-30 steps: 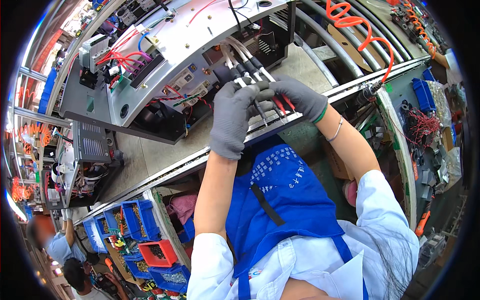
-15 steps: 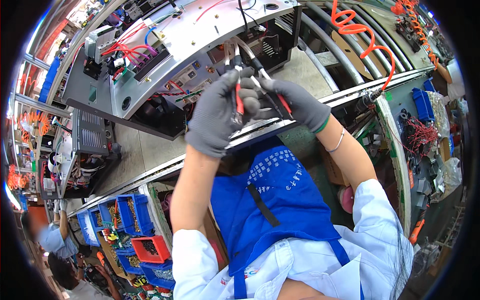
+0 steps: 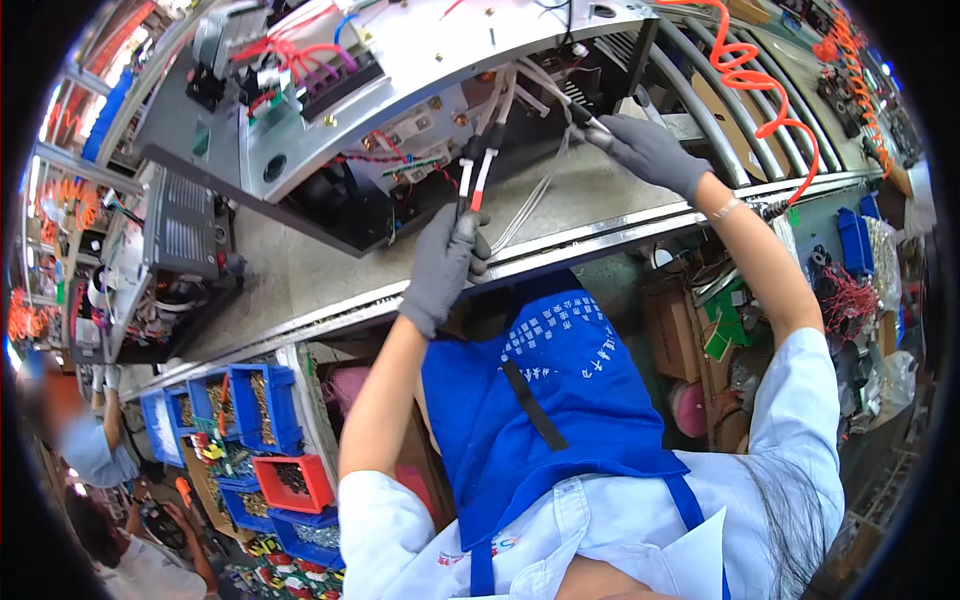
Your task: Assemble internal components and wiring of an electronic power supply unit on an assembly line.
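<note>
An open metal equipment housing (image 3: pixel 330 130) lies on the bench, and thick pale cables (image 3: pixel 505 100) come out of its opening. My left hand (image 3: pixel 445 265), in a grey glove, is closed round the lower ends of cables with black and red sleeves (image 3: pixel 477 195). Farther right, my right hand (image 3: pixel 655 155), gloved too, pinches the end of another pale cable with a dark sleeve (image 3: pixel 578 98). Several thin whitish strips (image 3: pixel 535 205) slant from near my right fingertips down toward my left hand. Whether either hand holds them I cannot tell.
Metal rollers (image 3: pixel 700 110) and a coiled orange air hose (image 3: pixel 745 80) are at the right. A second housing (image 3: pixel 180 225) stands left on the bench. Blue bins (image 3: pixel 265 410) and a red bin (image 3: pixel 292 483) hold small parts at lower left, near another person (image 3: pixel 90 440).
My hands have moved apart. The right went up and to the right with one cable; the left stays low with the red- and black-sleeved ones. Thin whitish strips now show between them.
</note>
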`<state>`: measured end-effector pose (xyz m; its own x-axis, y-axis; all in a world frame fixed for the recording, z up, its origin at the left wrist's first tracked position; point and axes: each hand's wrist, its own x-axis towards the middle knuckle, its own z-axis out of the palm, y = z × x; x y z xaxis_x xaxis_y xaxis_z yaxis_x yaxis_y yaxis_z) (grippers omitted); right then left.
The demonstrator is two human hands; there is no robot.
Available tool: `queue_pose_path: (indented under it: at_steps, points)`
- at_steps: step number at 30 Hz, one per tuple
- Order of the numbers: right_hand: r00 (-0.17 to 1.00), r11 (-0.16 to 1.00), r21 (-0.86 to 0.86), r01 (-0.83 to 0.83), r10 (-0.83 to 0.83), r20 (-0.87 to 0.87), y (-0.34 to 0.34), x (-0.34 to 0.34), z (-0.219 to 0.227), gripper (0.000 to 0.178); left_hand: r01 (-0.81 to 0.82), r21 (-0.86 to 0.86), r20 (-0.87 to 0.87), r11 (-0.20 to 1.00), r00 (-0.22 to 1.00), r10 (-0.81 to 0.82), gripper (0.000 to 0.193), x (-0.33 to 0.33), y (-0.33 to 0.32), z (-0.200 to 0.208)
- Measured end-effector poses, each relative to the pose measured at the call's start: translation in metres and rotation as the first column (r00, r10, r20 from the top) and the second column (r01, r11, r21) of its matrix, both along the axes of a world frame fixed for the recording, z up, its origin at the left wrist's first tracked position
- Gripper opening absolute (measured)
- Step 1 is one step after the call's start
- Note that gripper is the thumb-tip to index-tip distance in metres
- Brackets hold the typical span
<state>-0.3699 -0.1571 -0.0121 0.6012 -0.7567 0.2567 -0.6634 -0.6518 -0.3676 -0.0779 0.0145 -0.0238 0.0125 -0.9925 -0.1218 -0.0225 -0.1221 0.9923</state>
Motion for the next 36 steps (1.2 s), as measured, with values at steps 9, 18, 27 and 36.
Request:
queue_pose_path:
  at_steps: [9,18,27,36]
  points:
    - [0.911,0.834,-0.383,-0.398,0.409,-0.056,0.067,0.096,0.106,0.037,0.063,-0.331,0.872,0.942,0.403,0.279,0.028,0.018,0.038,0.057]
    - [0.842,0.78,-0.372,-0.503,0.345,-0.415,0.04,0.137,0.087,0.022,0.13,-0.565,0.749,0.815,0.495,0.44,0.021,0.036,0.018,0.05]
    - [0.914,0.85,-0.456,-0.264,0.371,0.163,0.035,0.136,0.09,0.027,-0.335,-0.476,-0.025,0.813,0.929,0.368,0.05,-0.061,-0.036,0.013]
    - [0.769,0.728,-0.291,-0.62,0.491,-0.41,0.047,0.062,0.09,0.028,0.023,0.105,0.022,0.994,0.999,-0.025,0.026,-0.077,0.022,0.006]
